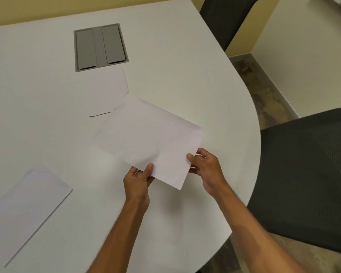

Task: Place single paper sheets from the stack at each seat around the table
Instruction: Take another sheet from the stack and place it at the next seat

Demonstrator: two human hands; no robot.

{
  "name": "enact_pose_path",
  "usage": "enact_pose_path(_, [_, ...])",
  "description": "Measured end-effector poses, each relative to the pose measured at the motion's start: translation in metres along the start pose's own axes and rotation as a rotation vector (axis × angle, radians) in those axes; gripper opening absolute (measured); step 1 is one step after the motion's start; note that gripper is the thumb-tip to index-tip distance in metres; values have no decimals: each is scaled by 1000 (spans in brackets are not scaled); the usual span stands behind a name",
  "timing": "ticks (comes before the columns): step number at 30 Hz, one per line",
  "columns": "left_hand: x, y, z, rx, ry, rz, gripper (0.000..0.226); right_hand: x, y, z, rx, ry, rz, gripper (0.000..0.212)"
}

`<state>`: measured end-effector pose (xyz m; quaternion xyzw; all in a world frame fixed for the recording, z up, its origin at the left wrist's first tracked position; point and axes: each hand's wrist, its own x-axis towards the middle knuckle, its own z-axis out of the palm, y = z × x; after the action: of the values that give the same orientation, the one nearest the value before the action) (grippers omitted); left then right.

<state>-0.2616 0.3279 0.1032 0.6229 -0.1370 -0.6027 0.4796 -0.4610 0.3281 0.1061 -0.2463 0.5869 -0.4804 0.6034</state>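
A white paper sheet (148, 134) is held tilted just above the white table (37, 115), near its rounded right end. My left hand (139, 182) pinches the sheet's near edge, thumb on top. My right hand (207, 170) grips the near right corner. Behind the held sheet lies the paper stack (110, 91), partly covered by it. Another single sheet (26, 209) lies flat at the lower left of the table.
A grey cable hatch (99, 47) is set into the table's middle. A dark mesh chair (307, 174) stands at the right, close to the table edge. Another dark chair (224, 18) stands at the far end. Cream walls close in behind.
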Motion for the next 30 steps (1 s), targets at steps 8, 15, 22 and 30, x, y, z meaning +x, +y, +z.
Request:
enact_pose_path(8, [7, -8, 3, -11, -58, -20, 14, -22, 10, -33, 2, 152, -88, 27])
enact_pose_path(15, [45, 1, -6, 79, 37, -21, 16, -33, 16, -80, -67, 329, -98, 18])
enact_pose_path(22, [56, -13, 15, 307, -26, 27, 24, -14, 27, -123, -201, 538, -81, 12])
enact_pose_path(30, [83, -51, 52, 835, 41, 343, 39, 36, 48, -162, -268, 608, 73, 10])
